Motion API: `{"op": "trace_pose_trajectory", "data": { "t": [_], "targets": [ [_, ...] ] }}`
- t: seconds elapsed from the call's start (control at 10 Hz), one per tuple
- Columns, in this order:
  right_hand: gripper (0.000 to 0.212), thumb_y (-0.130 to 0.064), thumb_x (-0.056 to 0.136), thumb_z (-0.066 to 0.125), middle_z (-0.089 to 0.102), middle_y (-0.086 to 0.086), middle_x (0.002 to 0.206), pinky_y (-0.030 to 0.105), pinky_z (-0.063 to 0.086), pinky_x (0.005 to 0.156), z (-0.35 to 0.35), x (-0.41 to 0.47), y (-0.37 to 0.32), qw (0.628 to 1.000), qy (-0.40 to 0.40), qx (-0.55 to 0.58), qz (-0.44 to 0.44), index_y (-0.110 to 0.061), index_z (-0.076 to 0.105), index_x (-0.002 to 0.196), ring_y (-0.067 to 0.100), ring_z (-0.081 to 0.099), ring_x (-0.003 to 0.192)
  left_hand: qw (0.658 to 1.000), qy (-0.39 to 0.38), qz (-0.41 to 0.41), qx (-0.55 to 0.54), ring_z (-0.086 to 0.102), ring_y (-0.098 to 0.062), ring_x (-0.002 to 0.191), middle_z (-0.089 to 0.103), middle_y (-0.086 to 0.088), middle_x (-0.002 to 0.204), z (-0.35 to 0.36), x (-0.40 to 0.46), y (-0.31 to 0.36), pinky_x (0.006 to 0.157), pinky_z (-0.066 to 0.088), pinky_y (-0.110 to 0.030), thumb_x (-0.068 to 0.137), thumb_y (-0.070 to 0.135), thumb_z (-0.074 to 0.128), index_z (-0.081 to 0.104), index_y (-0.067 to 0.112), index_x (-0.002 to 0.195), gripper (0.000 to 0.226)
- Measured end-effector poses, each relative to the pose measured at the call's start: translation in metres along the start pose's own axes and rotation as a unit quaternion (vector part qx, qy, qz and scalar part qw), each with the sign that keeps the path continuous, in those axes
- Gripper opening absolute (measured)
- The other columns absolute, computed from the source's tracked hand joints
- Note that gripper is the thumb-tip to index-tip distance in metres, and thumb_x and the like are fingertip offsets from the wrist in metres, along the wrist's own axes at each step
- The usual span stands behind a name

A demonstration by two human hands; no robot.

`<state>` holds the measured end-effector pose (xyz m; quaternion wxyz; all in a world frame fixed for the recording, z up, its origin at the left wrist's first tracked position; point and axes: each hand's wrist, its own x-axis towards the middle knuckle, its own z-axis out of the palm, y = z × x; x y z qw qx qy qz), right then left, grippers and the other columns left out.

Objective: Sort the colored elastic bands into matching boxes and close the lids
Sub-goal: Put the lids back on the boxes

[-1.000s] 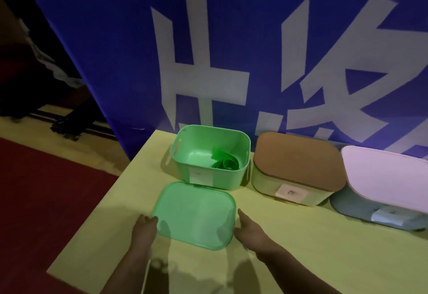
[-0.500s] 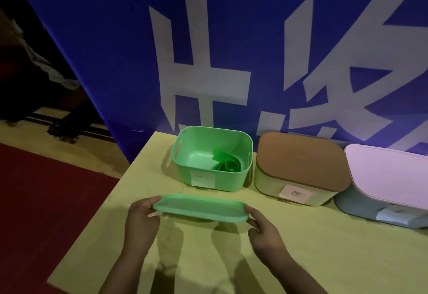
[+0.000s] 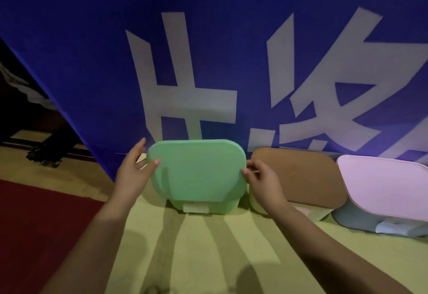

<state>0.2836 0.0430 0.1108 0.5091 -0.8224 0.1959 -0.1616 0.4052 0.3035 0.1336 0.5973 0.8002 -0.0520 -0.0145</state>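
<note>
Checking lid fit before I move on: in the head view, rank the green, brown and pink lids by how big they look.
1. pink lid, though cut off at the frame edge
2. green lid and brown lid look alike; the green one is held up tilted toward the camera, so I won't rank them.

blue banner (image 3: 92,50) behind yellow table (image 3: 208,259), red floor (image 3: 34,236).
</note>
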Motion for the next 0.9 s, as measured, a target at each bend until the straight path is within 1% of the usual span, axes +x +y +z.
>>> {"op": "trace_pose_trajectory", "data": {
  "t": [0.1,0.2,0.3,0.4,0.5,0.6,0.7,0.8,0.9],
  "targets": [
    [0.016,-0.02,0.094,0.054,0.067,0.005,0.097,0.029,0.046,0.077,0.004,0.035,0.004,0.995,-0.023,-0.062,0.073,-0.012,0.064,0.102,0.019,0.06,0.089,0.987,-0.04,-0.089,0.131,0.036,-0.026,0.135,0.029,-0.005,0.154,0.013,0.019,-0.017,0.106,0.035,-0.043,0.09,0.027,0.061,0.023,0.023,0.148,0.069],
    [0.024,-0.024,0.095,0.053,0.068,0.012,0.098,0.035,0.049,0.08,0.01,0.056,0.009,0.986,-0.037,-0.111,0.117,-0.005,0.066,0.103,0.025,0.06,0.088,0.971,-0.131,-0.159,0.121,0.052,-0.027,0.12,0.05,-0.01,0.139,0.023,0.012,-0.039,0.096,0.045,-0.04,0.094,0.024,0.054,0.038,0.016,0.142,0.051],
    [0.019,-0.02,0.094,0.053,0.065,0.012,0.095,0.045,0.052,0.085,0.015,0.066,0.013,0.976,-0.05,-0.152,0.146,-0.006,0.065,0.098,0.029,0.061,0.091,0.976,-0.129,-0.143,0.106,0.058,-0.022,0.105,0.062,-0.005,0.122,0.03,0.006,-0.051,0.08,0.047,-0.032,0.096,0.022,0.051,0.051,0.018,0.132,0.036],
    [0.024,-0.014,0.095,0.05,0.059,0.01,0.111,0.037,0.05,0.089,0.022,0.07,0.014,0.952,-0.077,-0.285,0.081,-0.008,0.058,0.116,0.026,0.058,0.099,0.978,-0.105,-0.146,0.103,0.057,-0.022,0.105,0.061,-0.003,0.119,0.035,0.007,-0.051,0.085,0.048,-0.036,0.096,0.025,0.05,0.048,0.02,0.133,0.037],
    [0.027,-0.011,0.095,0.045,0.051,0.011,0.121,0.031,0.044,0.089,0.031,0.064,0.016,0.931,-0.108,-0.349,0.028,-0.008,0.054,0.12,0.024,0.053,0.106,0.976,-0.101,-0.15,0.117,0.055,-0.024,0.109,0.059,-0.006,0.122,0.039,0.011,-0.052,0.091,0.048,-0.039,0.097,0.028,0.047,0.044,0.021,0.136,0.04],
    [0.027,-0.005,0.094,0.039,0.045,0.018,0.124,0.035,0.042,0.089,0.037,0.053,0.02,0.913,-0.128,-0.388,-0.005,-0.002,0.048,0.12,0.032,0.048,0.109,0.975,-0.1,-0.163,0.116,0.054,-0.025,0.11,0.056,-0.007,0.124,0.044,0.013,-0.053,0.087,0.05,-0.039,0.097,0.027,0.046,0.041,0.021,0.139,0.042],
    [0.037,-0.005,0.092,0.043,0.044,0.015,0.128,0.035,0.038,0.096,0.039,0.046,0.016,0.869,-0.138,-0.473,-0.043,-0.002,0.043,0.129,0.029,0.041,0.114,0.975,-0.079,-0.199,0.056,0.052,-0.029,0.11,0.052,-0.01,0.125,0.047,0.013,-0.052,0.078,0.055,-0.042,0.097,0.021,0.049,0.041,0.02,0.137,0.041],
    [0.038,-0.007,0.09,0.048,0.047,0.012,0.126,0.035,0.039,0.095,0.031,0.049,0.009,0.874,-0.139,-0.464,-0.044,-0.008,0.047,0.128,0.027,0.043,0.112,0.976,-0.036,-0.215,0.005,0.051,-0.036,0.116,0.049,-0.011,0.129,0.051,0.012,-0.044,0.079,0.054,-0.048,0.095,0.015,0.054,0.037,0.016,0.141,0.049],
    [0.04,-0.014,0.093,0.047,0.049,0.009,0.13,0.035,0.04,0.098,0.019,0.034,0.011,0.929,-0.134,-0.342,-0.034,-0.013,0.046,0.133,0.026,0.046,0.116,0.972,0.0,-0.22,-0.082,0.056,-0.033,0.105,0.052,-0.013,0.123,0.062,0.002,-0.04,0.085,0.05,-0.041,0.095,0.012,0.053,0.037,0.005,0.137,0.046]
  ]
}}
